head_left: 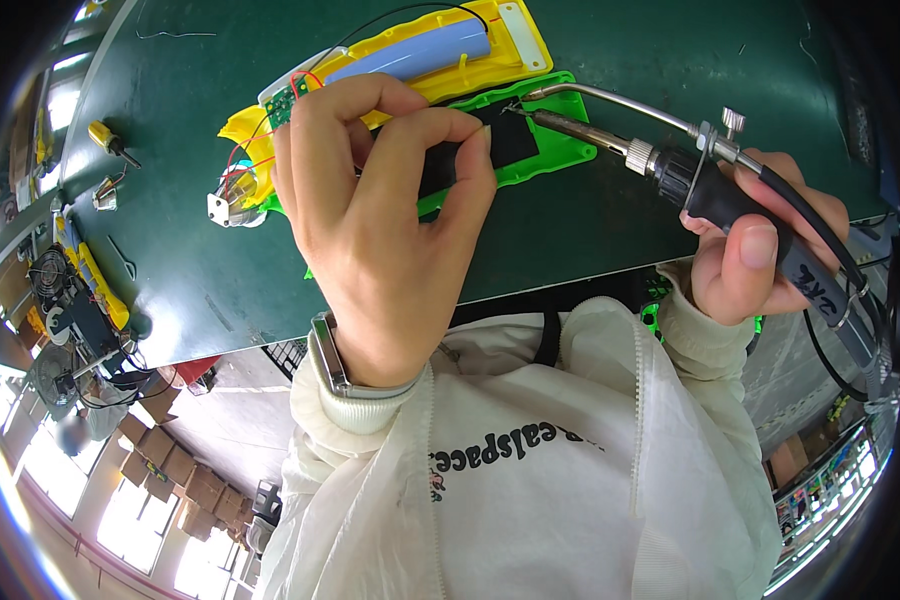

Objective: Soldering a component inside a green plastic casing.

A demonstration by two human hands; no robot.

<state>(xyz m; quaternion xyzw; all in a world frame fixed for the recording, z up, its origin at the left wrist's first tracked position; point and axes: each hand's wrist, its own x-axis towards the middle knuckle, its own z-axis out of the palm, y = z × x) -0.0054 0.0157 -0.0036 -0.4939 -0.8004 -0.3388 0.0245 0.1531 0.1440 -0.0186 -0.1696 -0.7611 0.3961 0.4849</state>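
table (590, 230) runs across the upper view. on it, centre: a tray (555, 150), and behind it, touching, a casing (500, 55) with a cylinder cell (410, 55) lying in it. left hand (385, 220) over the tray's left part. right hand (760, 250) at the right, holding a soldering iron (610, 140) whose tip reaches left onto the tray. screwdriver (110, 140) far left on the table, clip (105, 192) just before it.
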